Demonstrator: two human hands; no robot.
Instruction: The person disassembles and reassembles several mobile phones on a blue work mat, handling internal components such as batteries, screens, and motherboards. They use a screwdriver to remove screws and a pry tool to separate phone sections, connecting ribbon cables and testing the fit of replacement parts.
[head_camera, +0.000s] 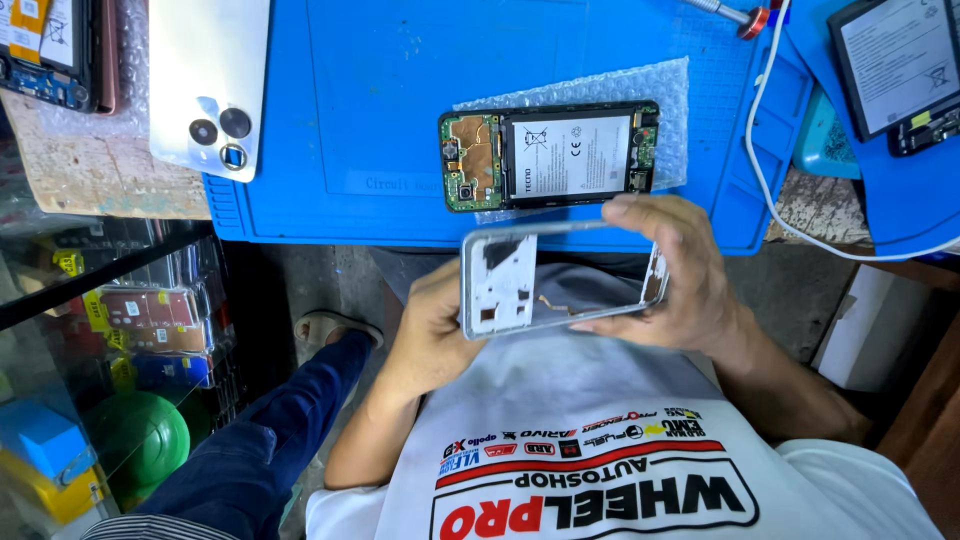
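My left hand (432, 325) and my right hand (680, 270) together hold a bare silver-white phone frame (500, 285) above my lap, just in front of the bench edge. The left hand grips its left end, and the right hand's fingers wrap over its top edge and right end. Past the frame, an opened phone (550, 155) lies on the blue work mat (380, 100). Its battery and green circuit board are exposed, and it rests on a sheet of bubble wrap (670, 85). Neither hand touches it.
A white phone back cover (210, 80) with camera lenses lies at the mat's left edge. Other opened devices sit at top left (45, 50) and top right (895, 65). A white cable (765, 150) and a screwdriver (735, 14) lie at right. A glass display case (120, 320) stands at left, beside a leg in blue trousers (260, 440).
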